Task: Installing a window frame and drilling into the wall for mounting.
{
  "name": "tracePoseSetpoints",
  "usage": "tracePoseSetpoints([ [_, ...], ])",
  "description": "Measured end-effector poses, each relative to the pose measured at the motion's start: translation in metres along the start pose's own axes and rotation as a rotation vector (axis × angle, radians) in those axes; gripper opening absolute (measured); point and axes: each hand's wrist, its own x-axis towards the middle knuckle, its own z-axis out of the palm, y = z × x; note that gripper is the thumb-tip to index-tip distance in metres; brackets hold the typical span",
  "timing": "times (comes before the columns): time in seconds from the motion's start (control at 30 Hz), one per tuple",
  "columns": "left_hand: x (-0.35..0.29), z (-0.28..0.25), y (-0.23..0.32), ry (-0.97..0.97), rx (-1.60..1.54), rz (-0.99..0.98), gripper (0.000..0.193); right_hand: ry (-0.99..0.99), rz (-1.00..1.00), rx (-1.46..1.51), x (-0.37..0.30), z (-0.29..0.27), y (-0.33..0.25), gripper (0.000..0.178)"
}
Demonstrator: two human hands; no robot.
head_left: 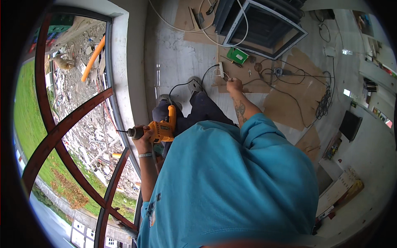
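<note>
My left hand (143,141) is wrapped round the front of a yellow corded power drill (163,131), just behind its dark chuck. A thin bit points left toward the window opening. The drill's handle lies by my left knee. My right hand (234,85) is closed in a fist, stretched forward over the floor. It grips a thin white cord that loops toward a white power strip (221,69). A black cord (180,85) runs from the strip past my shoes toward the drill.
Red-brown bars (58,136) cross the window opening at left, with rubble outside. Ahead lie a green case (237,55), cardboard sheets (285,107) and stacked dark-framed panels (264,31). Tangled cables (324,105) spread over the floor at right, beside an angle grinder (278,72).
</note>
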Motion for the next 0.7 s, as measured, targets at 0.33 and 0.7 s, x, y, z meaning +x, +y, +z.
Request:
tracePoseSetpoints([
  [0.33, -0.008, 0.017, 0.014, -0.067, 0.302, 0.001, 0.036, 0.383, 0.058, 0.238, 0.060, -0.058, 0.046, 0.030],
  [0.7, -0.039, 0.045, 0.072, 0.054, -0.060, -0.013, 0.035, -0.692, -1.087, 0.268, -0.156, -0.045, -0.111, 0.077],
])
